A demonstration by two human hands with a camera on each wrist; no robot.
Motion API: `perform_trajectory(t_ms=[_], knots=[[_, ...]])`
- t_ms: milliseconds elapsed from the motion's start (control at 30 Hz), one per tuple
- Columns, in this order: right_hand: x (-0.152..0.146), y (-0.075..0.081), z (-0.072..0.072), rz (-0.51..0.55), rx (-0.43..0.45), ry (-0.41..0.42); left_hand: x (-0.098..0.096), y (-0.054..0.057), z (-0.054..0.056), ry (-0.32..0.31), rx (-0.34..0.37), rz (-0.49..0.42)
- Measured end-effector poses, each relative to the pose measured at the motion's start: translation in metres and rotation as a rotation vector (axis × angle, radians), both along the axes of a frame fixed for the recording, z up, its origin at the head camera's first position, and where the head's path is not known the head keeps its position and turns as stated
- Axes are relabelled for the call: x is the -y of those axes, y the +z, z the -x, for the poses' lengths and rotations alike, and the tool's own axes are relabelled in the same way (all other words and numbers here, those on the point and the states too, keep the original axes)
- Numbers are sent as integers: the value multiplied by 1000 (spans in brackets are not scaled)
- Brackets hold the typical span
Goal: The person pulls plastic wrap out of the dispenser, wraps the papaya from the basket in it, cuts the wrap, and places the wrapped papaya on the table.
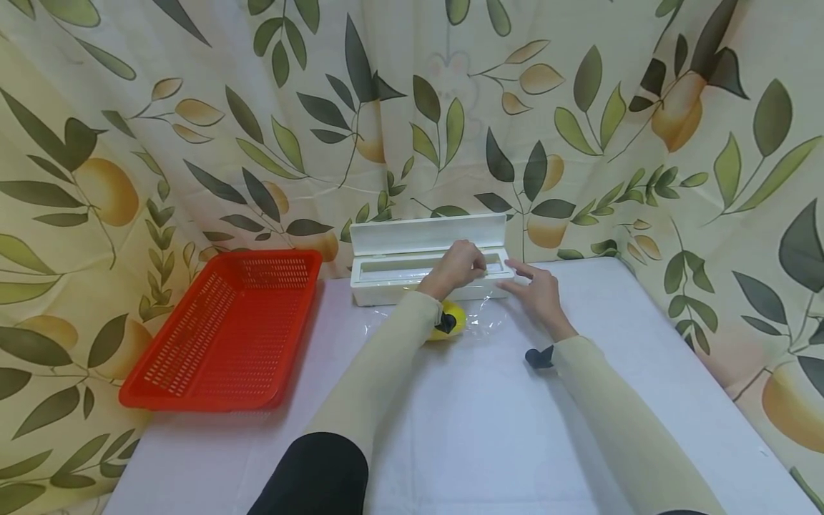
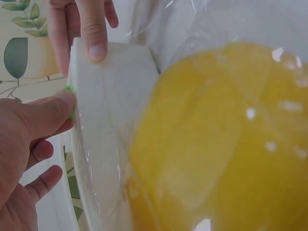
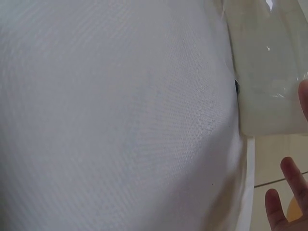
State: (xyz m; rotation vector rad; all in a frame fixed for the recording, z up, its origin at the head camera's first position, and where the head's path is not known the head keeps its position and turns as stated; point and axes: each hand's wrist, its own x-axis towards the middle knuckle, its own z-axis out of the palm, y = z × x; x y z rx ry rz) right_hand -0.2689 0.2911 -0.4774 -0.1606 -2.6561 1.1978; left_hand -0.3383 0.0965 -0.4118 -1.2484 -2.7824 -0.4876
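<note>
A long white cling film dispenser (image 1: pixel 380 295) sits at the table's back with its lid raised. Clear film (image 1: pixel 484 322) hangs over its front and spreads across a rounded yellow thing (image 2: pixel 216 139), partly hidden by the left wrist in the head view. With thumb and fingertips, my left hand (image 1: pixel 458 268) pinches a small green slider (image 2: pixel 71 102) on the dispenser's front edge, towards its right end. My right hand (image 1: pixel 539 295) grips the dispenser's right end, thumb on the front face; in the right wrist view other fingers (image 3: pixel 294 175) stretch out past the end.
A red perforated plastic basket (image 1: pixel 225 336) stands on the left of the white-covered table (image 1: pixel 476 429). Behind the dispenser hangs a leaf-and-fruit patterned curtain (image 1: pixel 412 107). Dark camera mounts (image 1: pixel 539 357) stick out from the wrists.
</note>
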Motion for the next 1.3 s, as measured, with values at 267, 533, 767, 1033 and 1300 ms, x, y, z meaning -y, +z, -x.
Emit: perform_trajectory(t_ms=[267,533,767,1033,1300], knots=[[1,-4,4,58,29,15,45,1,5,100,77,3],[-6,0,-1,32,24,6,67,-1,5,91,76,-10],[2,3,0,44,31,23,94,0,0,132,67,-19],[1,1,1,41,40,27,137,-2,-3,203,27,-53],[2,0,2,51,35,24,163,-6,-6,249,-12,-65]])
